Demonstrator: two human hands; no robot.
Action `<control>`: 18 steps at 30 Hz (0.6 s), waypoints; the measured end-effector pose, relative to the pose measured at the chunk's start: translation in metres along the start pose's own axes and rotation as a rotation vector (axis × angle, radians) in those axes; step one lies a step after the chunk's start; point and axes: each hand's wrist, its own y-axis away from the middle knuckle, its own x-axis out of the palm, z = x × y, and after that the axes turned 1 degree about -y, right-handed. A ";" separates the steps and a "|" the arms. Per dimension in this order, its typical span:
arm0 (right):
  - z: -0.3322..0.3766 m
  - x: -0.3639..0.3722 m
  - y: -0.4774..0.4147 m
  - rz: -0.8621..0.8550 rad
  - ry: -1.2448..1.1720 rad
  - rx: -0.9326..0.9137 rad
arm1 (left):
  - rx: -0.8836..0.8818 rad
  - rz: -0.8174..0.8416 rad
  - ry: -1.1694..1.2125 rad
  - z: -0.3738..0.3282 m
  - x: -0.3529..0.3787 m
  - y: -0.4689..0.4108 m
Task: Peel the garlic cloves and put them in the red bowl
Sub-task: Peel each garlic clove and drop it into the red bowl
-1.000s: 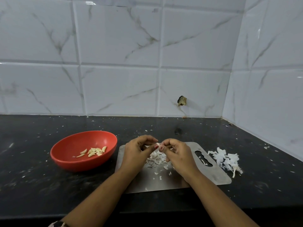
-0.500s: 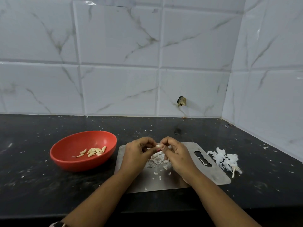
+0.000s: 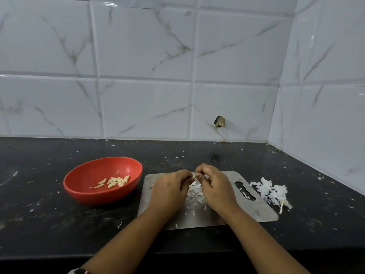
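Over the steel board [image 3: 256, 211], mid-counter, both hands meet fingertip to fingertip: left hand [image 3: 169, 186] & right hand [image 3: 215, 184] each curl thumb and fingers onto one small garlic clove [image 3: 194, 176], pinched between them just above the board. Only a pale sliver of it shows, so can't tell how much skin is on it. At 6 o'clock from the clove, directly under it, a loose heap of skin scraps [image 3: 194, 191] lies on the board, w/ smaller flecks scattered toward the near edge. Red bowl [image 3: 92, 171] sits on the black counter [image 3: 49, 224] at 9 o'clock from the hands, just beside the board's left edge, apart from both hands; a small cluster of peeled cloves [image 3: 115, 181] lies in its bottom. At 3 o'clock from the hands, past the board's handle-slot end, a bigger pile of white skins [image 3: 273, 191] w/ a stalk rests on the counter. At 12 o'clock, white marble-look tiled wall [image 3: 138, 99] w/ a chipped hole [image 3: 219, 122] low down. Watch strap [image 3: 79, 271] on the left wrist, at the bottom edge.
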 end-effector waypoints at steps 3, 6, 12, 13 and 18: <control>0.000 0.001 -0.001 0.002 -0.067 0.027 | -0.059 0.002 0.184 0.005 0.004 -0.002; 0.003 0.001 -0.001 0.000 -0.143 0.022 | -0.118 -0.005 0.234 0.005 0.008 -0.003; 0.008 -0.002 -0.001 0.026 -0.328 0.129 | -0.331 0.118 0.721 0.006 0.004 -0.007; 0.010 -0.003 -0.001 0.047 -0.407 0.186 | -0.353 0.120 0.780 0.004 0.003 -0.007; 0.011 -0.003 0.000 0.076 -0.397 0.221 | -0.264 0.058 0.490 0.003 0.001 -0.006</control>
